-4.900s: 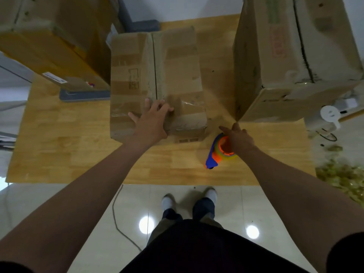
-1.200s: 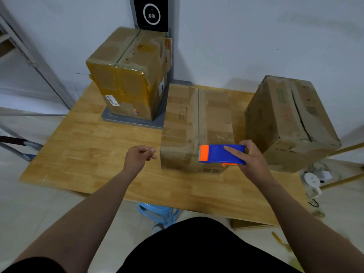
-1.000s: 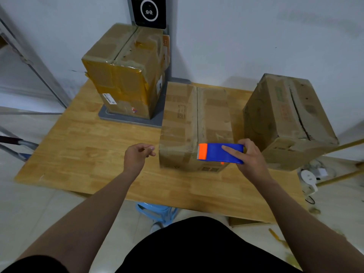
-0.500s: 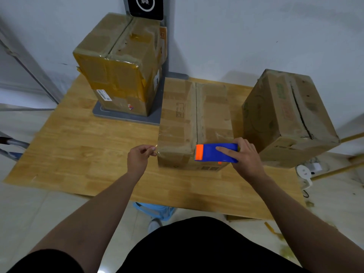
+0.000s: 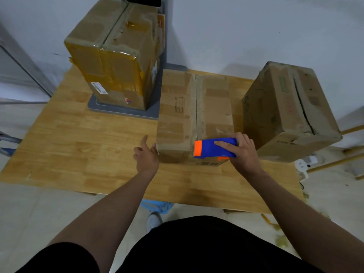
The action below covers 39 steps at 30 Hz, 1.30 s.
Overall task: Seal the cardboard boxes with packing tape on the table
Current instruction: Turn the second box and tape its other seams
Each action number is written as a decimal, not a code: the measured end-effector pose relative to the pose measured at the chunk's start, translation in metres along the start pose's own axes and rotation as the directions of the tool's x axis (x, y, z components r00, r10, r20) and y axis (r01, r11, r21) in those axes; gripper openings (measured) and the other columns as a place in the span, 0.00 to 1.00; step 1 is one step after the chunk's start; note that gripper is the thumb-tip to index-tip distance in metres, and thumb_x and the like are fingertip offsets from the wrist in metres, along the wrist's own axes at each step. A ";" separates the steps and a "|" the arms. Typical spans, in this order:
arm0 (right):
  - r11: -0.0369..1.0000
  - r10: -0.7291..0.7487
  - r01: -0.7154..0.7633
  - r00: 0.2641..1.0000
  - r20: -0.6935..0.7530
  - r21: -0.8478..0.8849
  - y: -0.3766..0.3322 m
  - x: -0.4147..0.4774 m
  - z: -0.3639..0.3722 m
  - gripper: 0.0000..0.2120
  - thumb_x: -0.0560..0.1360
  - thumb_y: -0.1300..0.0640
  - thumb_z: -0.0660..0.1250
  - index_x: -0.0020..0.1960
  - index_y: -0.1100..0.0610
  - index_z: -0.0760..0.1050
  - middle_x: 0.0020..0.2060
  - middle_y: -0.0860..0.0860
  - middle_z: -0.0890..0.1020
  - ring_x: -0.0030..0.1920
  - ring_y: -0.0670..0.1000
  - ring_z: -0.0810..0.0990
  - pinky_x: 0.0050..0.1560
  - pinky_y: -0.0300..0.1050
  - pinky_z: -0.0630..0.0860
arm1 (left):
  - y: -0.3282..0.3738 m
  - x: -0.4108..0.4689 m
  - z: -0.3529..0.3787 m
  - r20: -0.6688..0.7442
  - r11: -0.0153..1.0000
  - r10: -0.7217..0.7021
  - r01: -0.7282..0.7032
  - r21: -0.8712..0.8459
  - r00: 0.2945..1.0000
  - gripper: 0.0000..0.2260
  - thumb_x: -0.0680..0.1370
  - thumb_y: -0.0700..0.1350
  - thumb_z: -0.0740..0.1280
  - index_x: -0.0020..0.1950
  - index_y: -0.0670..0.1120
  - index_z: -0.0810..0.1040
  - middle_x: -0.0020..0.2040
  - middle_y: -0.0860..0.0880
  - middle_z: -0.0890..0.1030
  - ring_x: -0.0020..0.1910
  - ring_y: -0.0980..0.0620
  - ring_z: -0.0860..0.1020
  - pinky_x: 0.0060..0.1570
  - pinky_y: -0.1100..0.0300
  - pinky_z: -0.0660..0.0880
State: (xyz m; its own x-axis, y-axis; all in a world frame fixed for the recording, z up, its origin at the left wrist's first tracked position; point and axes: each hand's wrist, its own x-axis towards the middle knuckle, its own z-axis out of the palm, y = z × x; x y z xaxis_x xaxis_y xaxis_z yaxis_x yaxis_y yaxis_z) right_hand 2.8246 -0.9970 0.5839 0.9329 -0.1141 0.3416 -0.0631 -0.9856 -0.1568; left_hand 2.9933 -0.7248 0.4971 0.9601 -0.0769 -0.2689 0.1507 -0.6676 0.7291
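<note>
A flat cardboard box (image 5: 183,115) lies in the middle of the wooden table (image 5: 78,146), its top seam running away from me. My right hand (image 5: 243,152) grips a blue and orange tape dispenser (image 5: 213,147) held against the box's near top edge, orange end pointing left. My left hand (image 5: 146,156) is at the box's near-left corner; the thumb touches the corner and the index finger sticks up. A stretch of clear tape between the corner and the dispenser is hard to make out.
A tall box (image 5: 116,56) wrapped in yellowish tape stands on a grey platform (image 5: 122,112) at the back left. A third box (image 5: 289,107) with an open top seam sits at the right. A white wall rises behind the table.
My left hand has moved right from a pinch in the air to the box's near-left corner and its fingers have loosened. The dispenser stays at the box's near edge.
</note>
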 end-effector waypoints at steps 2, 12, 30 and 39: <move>1.000 0.004 -0.004 1.000 0.004 -0.007 0.001 0.000 0.002 0.23 0.76 0.58 0.71 0.68 0.42 0.74 0.50 0.54 0.74 0.48 0.56 0.71 0.44 0.51 0.67 | 0.001 0.007 -0.003 0.056 0.990 -0.132 0.128 0.065 0.990 0.25 0.86 0.57 0.55 0.80 0.48 0.58 0.74 0.37 0.63 0.70 0.32 0.66 0.61 0.38 0.68; 1.000 -0.009 0.009 1.000 -0.022 0.009 0.004 0.004 0.006 0.22 0.74 0.60 0.75 0.66 0.46 0.79 0.48 0.54 0.72 0.47 0.55 0.69 0.44 0.49 0.66 | 0.046 0.018 -0.033 0.278 0.789 0.484 -0.551 0.272 0.830 0.38 0.74 0.64 0.73 0.78 0.49 0.64 0.75 0.46 0.66 0.74 0.45 0.64 0.71 0.44 0.68; 0.999 -0.020 0.020 1.000 0.007 0.037 -0.001 0.001 0.002 0.28 0.73 0.63 0.73 0.68 0.40 0.75 0.48 0.53 0.70 0.48 0.55 0.69 0.45 0.49 0.66 | 0.118 0.016 0.005 0.554 0.486 0.347 -0.650 0.584 0.757 0.53 0.64 0.63 0.81 0.82 0.54 0.57 0.79 0.46 0.57 0.79 0.41 0.56 0.76 0.41 0.61; 0.996 -0.027 0.027 1.000 0.007 0.086 -0.001 0.001 0.002 0.28 0.71 0.66 0.75 0.66 0.44 0.78 0.48 0.54 0.72 0.47 0.55 0.70 0.44 0.51 0.72 | 0.102 0.040 -0.056 0.772 0.350 0.271 -0.806 0.477 0.575 0.48 0.70 0.43 0.81 0.83 0.52 0.57 0.84 0.53 0.51 0.82 0.51 0.49 0.78 0.50 0.59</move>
State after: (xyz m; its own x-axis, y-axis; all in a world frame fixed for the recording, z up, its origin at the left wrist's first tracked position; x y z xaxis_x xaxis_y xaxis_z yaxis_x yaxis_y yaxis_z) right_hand 2.8266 -0.9962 0.5829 0.9367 -0.0861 0.3394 -0.0075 -0.9740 -0.2264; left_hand 3.0607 -0.7545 0.5965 0.4107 -0.7970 -0.4429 -0.8336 -0.5250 0.1718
